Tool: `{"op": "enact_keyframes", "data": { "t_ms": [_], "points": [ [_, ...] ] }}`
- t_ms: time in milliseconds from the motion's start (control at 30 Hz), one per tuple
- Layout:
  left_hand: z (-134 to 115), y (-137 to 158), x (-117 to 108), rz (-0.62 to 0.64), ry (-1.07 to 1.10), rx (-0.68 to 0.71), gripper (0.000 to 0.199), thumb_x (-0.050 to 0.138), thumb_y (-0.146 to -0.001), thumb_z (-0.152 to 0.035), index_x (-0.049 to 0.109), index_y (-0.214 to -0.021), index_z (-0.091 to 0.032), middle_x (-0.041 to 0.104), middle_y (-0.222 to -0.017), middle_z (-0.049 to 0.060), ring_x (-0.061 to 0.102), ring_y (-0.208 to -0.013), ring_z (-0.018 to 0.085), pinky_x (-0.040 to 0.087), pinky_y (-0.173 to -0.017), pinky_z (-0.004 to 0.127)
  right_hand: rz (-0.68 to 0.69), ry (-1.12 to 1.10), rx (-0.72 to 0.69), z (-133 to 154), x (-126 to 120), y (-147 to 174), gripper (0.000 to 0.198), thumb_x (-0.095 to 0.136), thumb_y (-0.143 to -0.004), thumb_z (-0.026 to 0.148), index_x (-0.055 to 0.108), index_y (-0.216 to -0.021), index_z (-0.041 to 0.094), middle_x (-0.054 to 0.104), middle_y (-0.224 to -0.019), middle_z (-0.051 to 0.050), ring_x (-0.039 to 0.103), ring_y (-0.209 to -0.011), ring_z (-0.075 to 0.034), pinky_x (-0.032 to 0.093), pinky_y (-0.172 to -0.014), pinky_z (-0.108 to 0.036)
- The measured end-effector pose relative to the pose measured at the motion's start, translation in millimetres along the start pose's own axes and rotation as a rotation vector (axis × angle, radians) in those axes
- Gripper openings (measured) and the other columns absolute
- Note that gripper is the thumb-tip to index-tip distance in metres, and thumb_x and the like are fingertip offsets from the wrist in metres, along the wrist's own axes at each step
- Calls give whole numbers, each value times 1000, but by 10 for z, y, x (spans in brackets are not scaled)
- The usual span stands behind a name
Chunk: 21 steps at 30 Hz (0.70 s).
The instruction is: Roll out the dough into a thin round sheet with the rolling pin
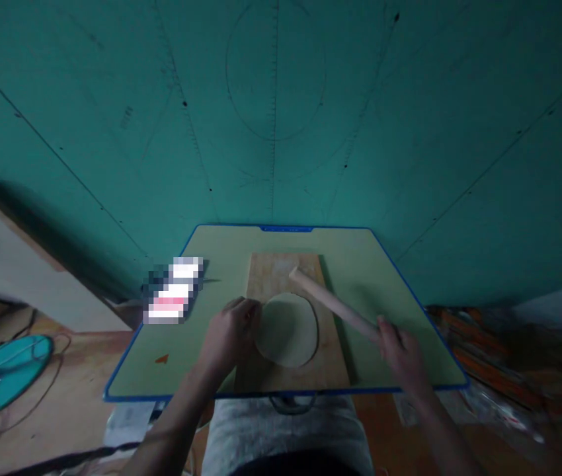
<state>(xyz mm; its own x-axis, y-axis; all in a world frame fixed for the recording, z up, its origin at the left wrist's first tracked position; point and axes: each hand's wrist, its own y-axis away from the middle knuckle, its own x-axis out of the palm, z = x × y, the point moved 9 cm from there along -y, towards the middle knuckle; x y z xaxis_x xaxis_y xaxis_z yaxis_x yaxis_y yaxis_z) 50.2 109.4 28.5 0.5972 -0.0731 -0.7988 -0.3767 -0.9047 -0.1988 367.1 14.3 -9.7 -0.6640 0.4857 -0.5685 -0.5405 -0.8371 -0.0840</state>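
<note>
The round, flat sheet of dough (287,330) lies on the wooden board (265,276), toward the end nearest the person; the board rests on the pale, blue-edged surface (383,271). The right hand (401,350) grasps the near end of the rolling pin (334,304), its fingers wrapped around the wood. The pin points diagonally away to the left, its far end over the upper part of the board, beyond the dough; whether that end touches the board cannot be determined. The left hand (234,325) is positioned at the left edge of the dough with its fingers curled; whether they pinch the edge or only rest against it cannot be determined. Step in hand, as judged from this arrangement: handling the sheet at its edge, with the pin held clear of its centre. The next move calls for light control of the edge, to avoid stretching or folding it, and for level, even pressure if the pin is applied to the sheet.
</note>
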Motion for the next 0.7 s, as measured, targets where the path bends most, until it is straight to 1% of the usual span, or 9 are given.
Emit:
{"op": "enact_keyframes", "data": {
  "t_ms": [100, 133, 200, 300, 400, 500, 600, 700],
  "points": [
    [-327, -75, 191, 56, -67, 234, 24, 46, -98, -21, 70, -94, -18, 73, -99, 11, 66, -94, 24, 51, -84, 36, -115, -61, 69, -135, -140, 8, 65, 40, -79, 80, 41, -42, 27, 45, -38, -1, 45, -40, -17, 35, -42, -31],
    [-407, -91, 265, 80, -101, 291, 23, 48, -98, -20, 70, -98, -18, 73, -106, 12, 66, -101, 25, 51, -90, 39, -133, -73, 75, -166, -157, 10, 63, 40, -80, 78, 41, -42, 27, 45, -38, -1, 45, -41, -18, 36, -43, -31],
    [-494, -126, 409, 118, -169, 353, 22, 49, -98, -19, 69, -108, -17, 72, -119, 13, 64, -113, 28, 49, -98, 43, -139, -96, 79, -213, -153, 15, 59, 42, -81, 73, 41, -43, 28, 44, -39, 0, 46, -42, -18, 36, -44, -31],
    [-521, -160, 570, 130, -219, 394, 29, 50, -99, -22, 65, -123, -16, 65, -135, 15, 58, -127, 28, 46, -106, 45, -106, -128, 56, -229, -107, 23, 54, 43, -82, 67, 40, -44, 28, 43, -40, 1, 48, -44, -18, 37, -46, -31],
    [-513, -148, 660, 131, -239, 420, 37, 53, -99, -30, 59, -132, -15, 60, -142, 16, 53, -134, 30, 41, -112, 47, -102, -149, 50, -220, -95, 22, 52, 43, -81, 65, 40, -45, 28, 42, -40, 1, 47, -44, -18, 36, -46, -31],
    [-511, -117, 682, 122, -264, 420, 45, 58, -97, -37, 57, -134, -12, 56, -145, 18, 49, -138, 31, 38, -115, 49, -136, -156, 52, -204, -122, 0, 52, 44, -79, 68, 39, -45, 28, 40, -40, 2, 45, -43, -17, 37, -47, -31],
    [-517, -99, 690, 100, -271, 393, 47, 58, -96, -39, 57, -135, -12, 55, -146, 18, 48, -138, 32, 36, -117, 49, -136, -175, 39, -186, -119, -30, 54, 44, -78, 73, 39, -48, 29, 39, -39, 3, 44, -43, -17, 37, -46, -31],
    [-500, -106, 711, 65, -279, 367, 46, 55, -96, -41, 57, -135, -15, 57, -145, 17, 50, -137, 31, 37, -117, 49, -108, -194, 16, -174, -91, -39, 51, 44, -79, 69, 39, -49, 28, 41, -40, 3, 44, -43, -17, 37, -47, -30]
  ]
}}
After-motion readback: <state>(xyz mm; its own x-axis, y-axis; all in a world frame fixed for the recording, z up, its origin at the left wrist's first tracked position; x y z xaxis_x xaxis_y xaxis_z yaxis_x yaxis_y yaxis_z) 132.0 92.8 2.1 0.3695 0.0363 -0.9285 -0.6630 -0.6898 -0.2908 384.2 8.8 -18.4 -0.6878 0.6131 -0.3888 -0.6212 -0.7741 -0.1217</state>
